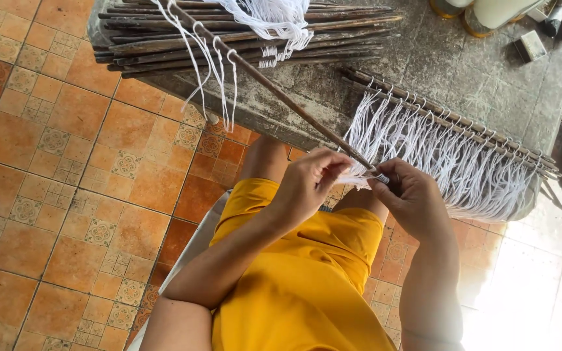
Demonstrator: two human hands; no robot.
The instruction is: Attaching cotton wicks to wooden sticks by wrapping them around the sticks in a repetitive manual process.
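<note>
A long thin brown stick (274,88) slants from the table down to my hands, with a few white string loops (213,71) hanging from its upper part. My left hand (310,179) pinches white string at the stick's lower end. My right hand (411,195) grips that same end and string, fingers curled around it. Just right of my hands, a stick rack (450,120) lies on the table edge with a dense fringe of white strings (450,162) hanging from it.
A grey concrete table (437,65) holds a bundle of dark sticks (229,39) with white string (274,16) draped on it, a small box (529,45) and containers at the far right. I sit in yellow shorts over an orange tiled floor (66,182).
</note>
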